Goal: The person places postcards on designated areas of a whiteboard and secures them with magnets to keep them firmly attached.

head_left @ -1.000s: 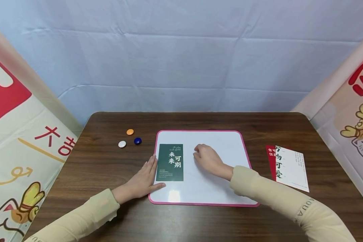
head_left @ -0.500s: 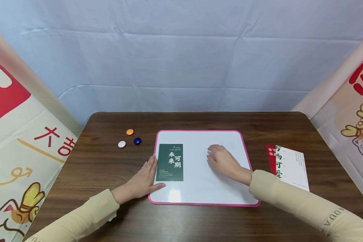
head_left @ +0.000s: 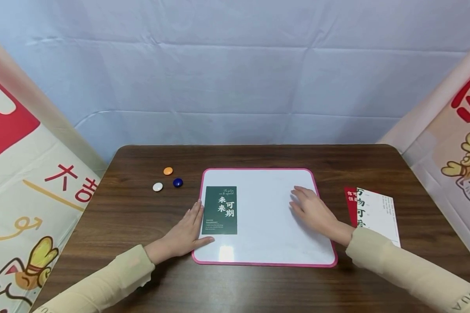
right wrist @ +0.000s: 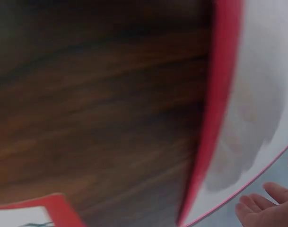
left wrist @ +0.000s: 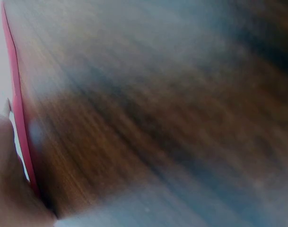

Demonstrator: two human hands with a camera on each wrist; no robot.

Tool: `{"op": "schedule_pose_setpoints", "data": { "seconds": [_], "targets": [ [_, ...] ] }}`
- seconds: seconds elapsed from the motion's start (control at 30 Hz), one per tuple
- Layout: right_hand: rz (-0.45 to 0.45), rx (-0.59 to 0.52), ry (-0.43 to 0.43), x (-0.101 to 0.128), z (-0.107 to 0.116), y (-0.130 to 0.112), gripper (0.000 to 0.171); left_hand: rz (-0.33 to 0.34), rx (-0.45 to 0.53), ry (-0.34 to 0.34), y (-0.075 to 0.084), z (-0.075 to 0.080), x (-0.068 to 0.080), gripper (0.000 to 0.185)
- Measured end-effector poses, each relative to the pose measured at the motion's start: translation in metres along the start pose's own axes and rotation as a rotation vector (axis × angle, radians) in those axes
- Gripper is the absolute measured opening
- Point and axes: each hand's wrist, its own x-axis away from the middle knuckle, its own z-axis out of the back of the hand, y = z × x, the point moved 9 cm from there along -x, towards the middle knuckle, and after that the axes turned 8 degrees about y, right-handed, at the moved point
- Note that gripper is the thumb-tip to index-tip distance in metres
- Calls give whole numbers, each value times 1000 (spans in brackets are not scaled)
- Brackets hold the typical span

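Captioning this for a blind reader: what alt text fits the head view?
A person's left hand rests flat at the left edge of a pink-rimmed whiteboard beside a green card; the right hand lies open on the board's right side. Three round magnets sit on the wooden table.

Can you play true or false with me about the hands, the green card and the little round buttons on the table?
1. The green card lies on the whiteboard. True.
2. The right hand holds a marker. False: it lies over the board's right side, holding nothing.
3. Three round magnets sit on the table, left of the board. True.
4. The left hand covers the magnets. False: it rests flat at the board's left edge, beside the card.
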Motion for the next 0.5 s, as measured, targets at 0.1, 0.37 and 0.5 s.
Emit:
{"op": "schedule_pose_setpoints", "data": {
  "seconds": [0.1,0.37,0.5],
  "targets": [
    [-15,7,-10,5,0,10,45,2,2,0,0,0,0,98],
    [-15,39,-19,15,2,28,49,14,-3,2,0,1,0,99],
    [-36,54,-44,18,0,37,52,9,-1,4,0,1,0,98]
  ]
}}
